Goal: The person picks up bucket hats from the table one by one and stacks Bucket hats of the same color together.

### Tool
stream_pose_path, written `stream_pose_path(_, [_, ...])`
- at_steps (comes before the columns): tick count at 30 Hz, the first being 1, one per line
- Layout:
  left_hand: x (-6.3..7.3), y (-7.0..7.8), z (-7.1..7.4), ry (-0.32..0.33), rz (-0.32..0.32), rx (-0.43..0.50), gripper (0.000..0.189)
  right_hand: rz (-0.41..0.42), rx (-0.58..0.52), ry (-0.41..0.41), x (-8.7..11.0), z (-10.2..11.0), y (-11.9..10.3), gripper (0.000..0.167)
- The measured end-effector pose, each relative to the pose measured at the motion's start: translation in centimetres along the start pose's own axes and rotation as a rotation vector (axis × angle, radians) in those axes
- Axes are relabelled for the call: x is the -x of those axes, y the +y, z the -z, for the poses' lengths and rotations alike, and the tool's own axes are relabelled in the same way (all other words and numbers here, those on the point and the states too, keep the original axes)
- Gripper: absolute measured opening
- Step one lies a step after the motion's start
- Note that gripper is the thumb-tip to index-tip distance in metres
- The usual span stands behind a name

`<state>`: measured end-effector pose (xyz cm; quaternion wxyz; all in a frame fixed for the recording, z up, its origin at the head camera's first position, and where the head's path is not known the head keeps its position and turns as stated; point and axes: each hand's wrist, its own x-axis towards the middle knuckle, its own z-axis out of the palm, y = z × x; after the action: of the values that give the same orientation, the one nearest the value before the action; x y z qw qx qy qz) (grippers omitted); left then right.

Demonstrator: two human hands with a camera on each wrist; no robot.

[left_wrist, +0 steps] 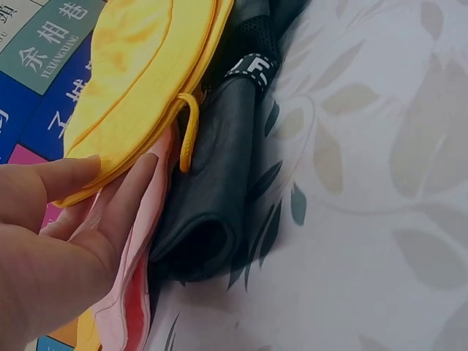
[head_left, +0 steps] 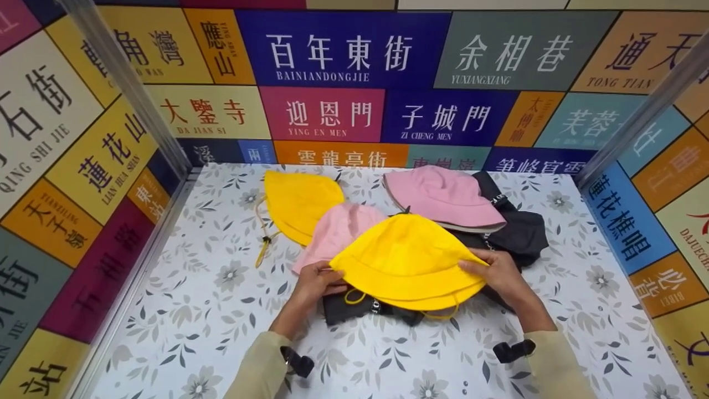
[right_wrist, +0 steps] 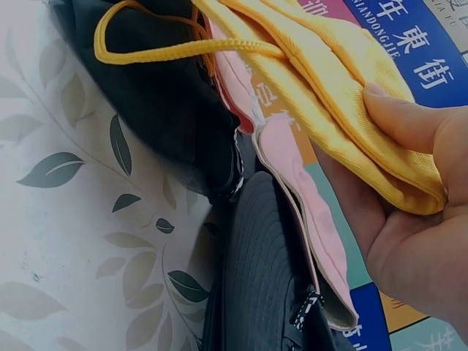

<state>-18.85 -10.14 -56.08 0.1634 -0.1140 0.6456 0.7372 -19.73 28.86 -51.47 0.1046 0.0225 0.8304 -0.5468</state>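
Note:
A yellow bucket hat (head_left: 410, 255) with a thin yellow cord is held up between both hands, its brim folded double. My left hand (head_left: 317, 285) pinches the brim's left corner, thumb on top and fingers beneath, as the left wrist view shows. At the opposite corner, my right hand (head_left: 498, 274) pinches the brim the same way. Behind and partly under this hat lies a light pink hat (head_left: 343, 224). Black hats (left_wrist: 205, 183) with white-lettered bands lie below, partly hidden by the yellow one.
Another yellow hat (head_left: 302, 202) with a cord and toggle lies at the back left. A second pink bucket hat (head_left: 443, 197) rests on black hats (head_left: 523, 235) at the back right. Sign-printed panels (head_left: 327, 113) wall the leaf-patterned table (head_left: 221, 332) at the back and sides.

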Motion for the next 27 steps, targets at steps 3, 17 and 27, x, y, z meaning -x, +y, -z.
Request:
stream_pose_path(3, [0.0, 0.0, 0.3, -0.003, -0.023, -0.027, 0.033, 0.007, 0.002, 0.001, 0.1, 0.1, 0.0, 0.057])
stream_pose_path(17, [-1.6, 0.9, 2.0, 0.011, 0.082, -0.194, 0.036, 0.036, -0.018, 0.031, -0.1, -0.2, 0.6, 0.052])
stream_pose_path(27, [-3.9, 3.8, 5.7, 0.154, 0.138, -0.232, 0.030, 0.044, -0.015, 0.030, 0.3, 0.1, 0.4, 0.052])
